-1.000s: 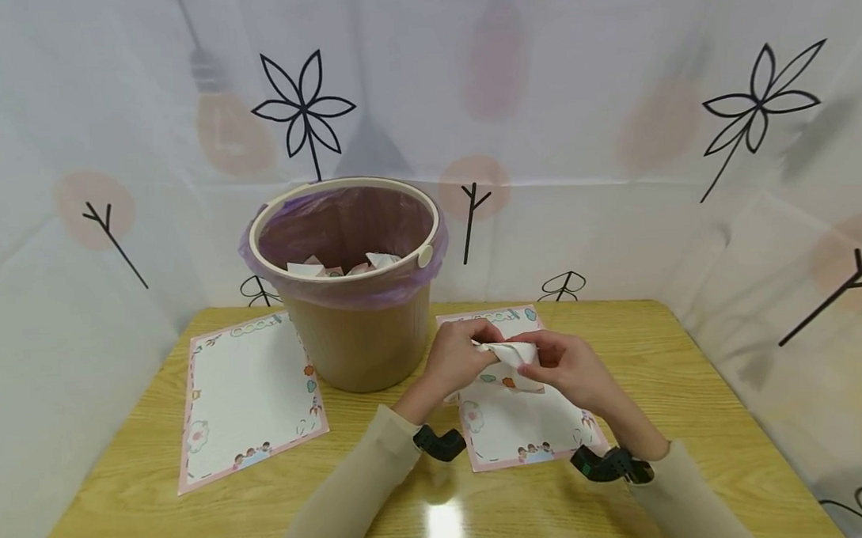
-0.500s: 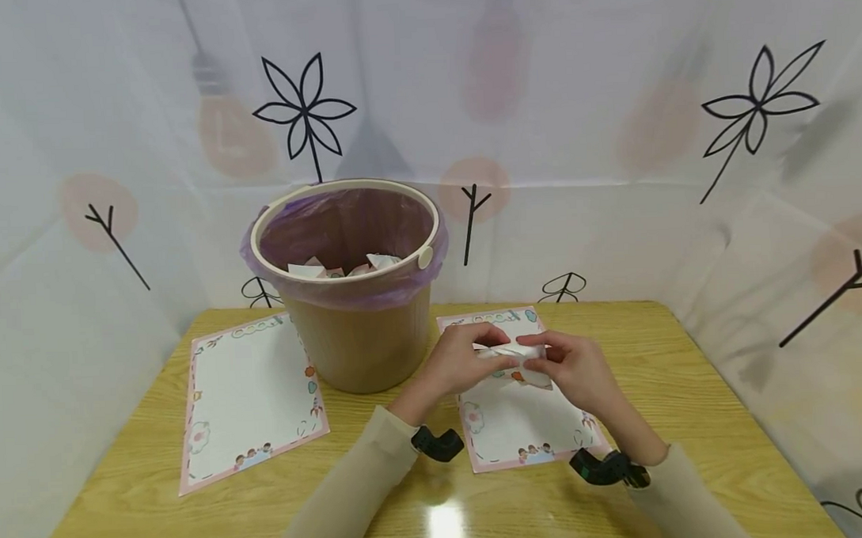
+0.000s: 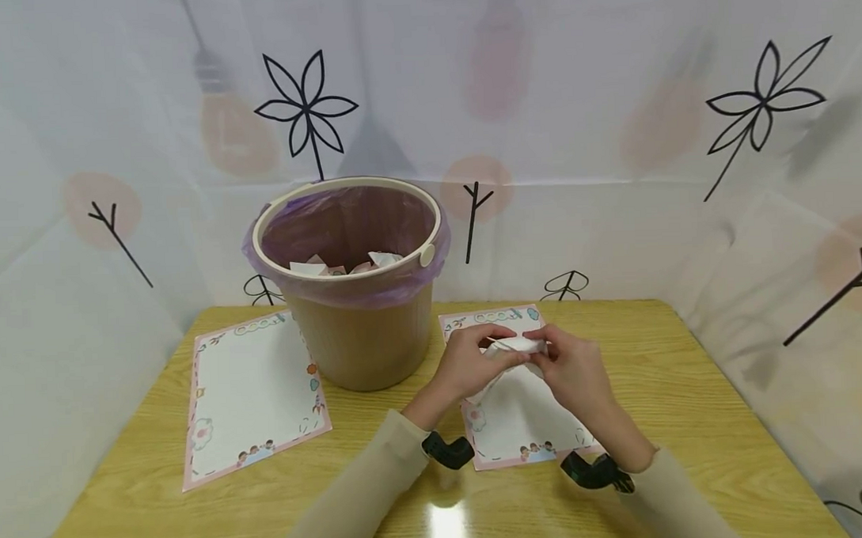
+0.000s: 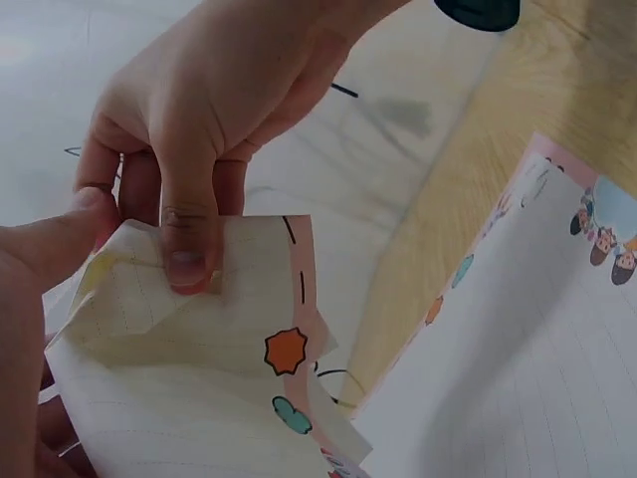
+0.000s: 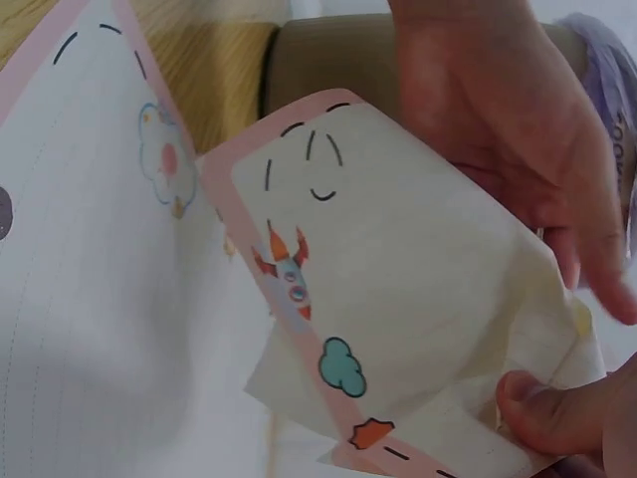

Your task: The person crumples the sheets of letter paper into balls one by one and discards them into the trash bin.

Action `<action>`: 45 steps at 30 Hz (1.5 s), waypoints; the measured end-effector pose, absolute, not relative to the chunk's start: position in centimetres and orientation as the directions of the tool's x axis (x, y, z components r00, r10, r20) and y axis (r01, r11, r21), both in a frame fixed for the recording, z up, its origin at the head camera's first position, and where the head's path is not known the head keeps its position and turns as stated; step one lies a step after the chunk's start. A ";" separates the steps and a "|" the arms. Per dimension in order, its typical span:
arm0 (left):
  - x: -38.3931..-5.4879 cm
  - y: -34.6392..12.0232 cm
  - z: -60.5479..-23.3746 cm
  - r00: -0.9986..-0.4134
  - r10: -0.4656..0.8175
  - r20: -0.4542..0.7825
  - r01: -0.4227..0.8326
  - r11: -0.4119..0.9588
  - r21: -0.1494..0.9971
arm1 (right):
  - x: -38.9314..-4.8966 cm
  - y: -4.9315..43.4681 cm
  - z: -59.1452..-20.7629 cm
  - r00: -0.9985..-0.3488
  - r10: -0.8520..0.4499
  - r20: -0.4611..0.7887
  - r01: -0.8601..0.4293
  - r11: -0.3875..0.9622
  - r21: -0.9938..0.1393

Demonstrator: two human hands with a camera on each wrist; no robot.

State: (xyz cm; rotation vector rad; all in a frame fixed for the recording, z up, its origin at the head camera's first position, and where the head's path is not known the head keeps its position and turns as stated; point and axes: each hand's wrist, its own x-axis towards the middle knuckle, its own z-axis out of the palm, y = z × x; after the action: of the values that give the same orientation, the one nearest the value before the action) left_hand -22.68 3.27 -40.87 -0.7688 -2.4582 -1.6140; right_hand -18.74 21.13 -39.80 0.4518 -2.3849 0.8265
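Both hands pinch a folded, crumpled sheet of paper [image 3: 521, 345] with a pink printed border, held above the right part of the table. The left hand [image 3: 470, 359] grips its left side, and the right hand [image 3: 573, 367] holds the right side. In the left wrist view the right thumb presses on the creased paper [image 4: 179, 378], and the left hand [image 4: 25, 289] is at its left edge. The right wrist view shows a printed rocket and cloud on the paper [image 5: 398, 249]. Some fingertips are hidden behind it.
A flat bordered sheet [image 3: 522, 424] lies below the hands, and another sheet [image 3: 257, 394] lies at the left. Between them, farther back, stands a beige bin [image 3: 362, 343] with a purple liner [image 3: 315, 210] and crumpled papers [image 3: 384, 259] inside. A printed cloth [image 3: 583, 137] hangs behind the table.
The hands have drawn closer together around the paper and shifted its folds. The right hand has turned inward and risen slightly. The bin and the flat sheets stay in place.
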 end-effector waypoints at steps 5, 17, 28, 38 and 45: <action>-22.7 3.6 -40.5 -0.901 0.304 0.310 0.398 0.294 0.869 | -18.8 20.6 -39.9 -0.682 -0.132 0.719 -0.529 0.769 -0.360; -23.1 3.3 -40.0 -0.953 0.242 0.181 0.202 0.062 0.978 | -18.9 20.2 -40.1 -0.661 -0.114 0.742 -0.606 0.664 -0.438; -23.2 2.4 -40.0 -0.941 0.270 0.205 0.190 -0.082 0.978 | -18.6 22.0 -39.3 -0.809 -0.225 0.543 -0.579 0.456 -0.676; -23.4 1.7 -40.0 -0.880 0.425 0.211 0.189 -0.092 0.978 | -18.8 23.1 -38.5 -0.886 -0.276 0.371 -0.461 0.456 -0.761; -23.2 1.5 -39.6 -0.862 0.465 0.202 0.199 -0.056 0.978 | -18.9 23.4 -38.8 -0.933 -0.301 0.197 -0.323 0.460 -0.827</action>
State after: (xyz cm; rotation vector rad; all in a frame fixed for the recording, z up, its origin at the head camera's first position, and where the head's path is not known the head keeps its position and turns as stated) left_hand -23.18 1.55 -39.60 -0.8179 -2.2802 -2.2941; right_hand -18.85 23.42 -38.80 0.5691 -2.6648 1.5176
